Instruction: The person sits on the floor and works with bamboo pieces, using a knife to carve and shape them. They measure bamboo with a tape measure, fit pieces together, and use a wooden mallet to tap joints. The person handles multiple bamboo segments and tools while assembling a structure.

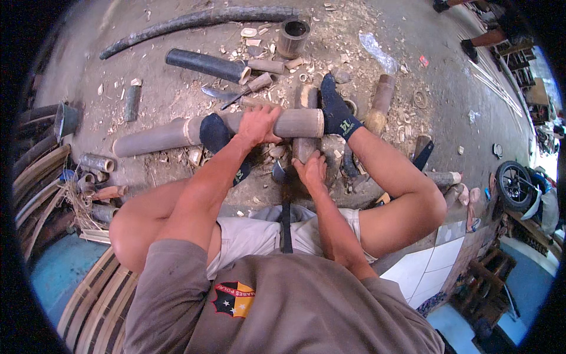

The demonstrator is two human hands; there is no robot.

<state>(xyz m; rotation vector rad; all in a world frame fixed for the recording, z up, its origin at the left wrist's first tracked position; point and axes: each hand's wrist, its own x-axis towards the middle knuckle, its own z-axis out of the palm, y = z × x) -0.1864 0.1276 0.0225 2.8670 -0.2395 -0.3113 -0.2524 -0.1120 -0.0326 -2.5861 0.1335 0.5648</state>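
A long brown bamboo pole (159, 137) lies crosswise on the floor in front of me. My left hand (259, 125) grips it from above, near its cut right end. My left foot in a dark sock (213, 133) presses over the pole, and my right foot in a matching sock (339, 115) is beside the cut end. Under the pole a thick bamboo piece (306, 97) runs away from me. My right hand (312, 168) is closed on this piece's near part. A dark strip (286, 227) extends toward my lap; I cannot tell what it is.
Wood chips cover the floor. Beyond the pole lie a large knife (227, 94), a black tube (206, 66), an upright bamboo cup (293, 38) and a long dark pole (194, 26). Bamboo strips (94, 301) are at left; a wheel (514, 186) stands at right.
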